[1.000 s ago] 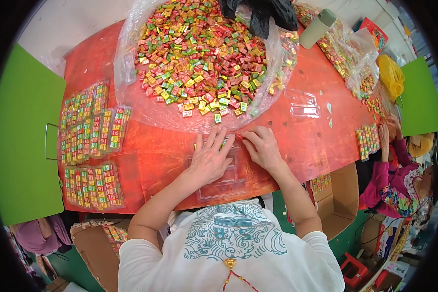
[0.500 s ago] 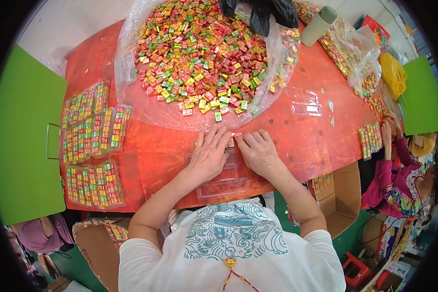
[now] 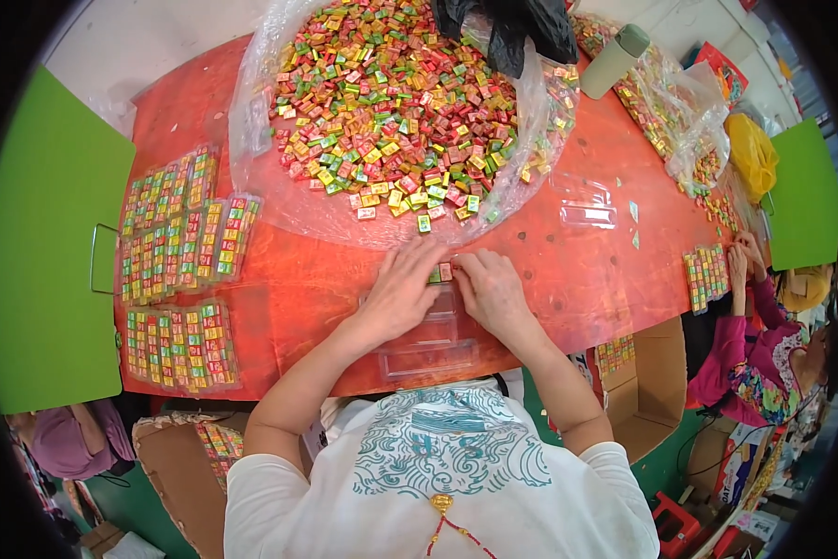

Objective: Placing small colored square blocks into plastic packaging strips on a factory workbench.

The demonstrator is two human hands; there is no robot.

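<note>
Above, clear bag (image 3: 248, 116) of coloured blocks (image 3: 396, 112), below, tray (image 3: 444, 304) holding some, fingers (image 3: 412, 263) over it, grip unclear

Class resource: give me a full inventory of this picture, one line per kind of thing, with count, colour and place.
Table: one, red, centre
Wrapped pieces: uncountable, red, yellow, green, mainly heaped centre-far
Clear bags: two, colourless, around the heap and far right
Black bag: one, heap's far edge
Bottle: one, pale green, far right
Yellow bag: one, right
Filled trays: several, multicoloured, table's left and right
Clear trays: count unclear, colourless, near the hands
Panels: two, green, both sides
Cardboard boxes: at least two, brown, below the table
Co-workers: at least two, purple clothing, both sides
Own hands: two, bare, left and right, centre
</note>
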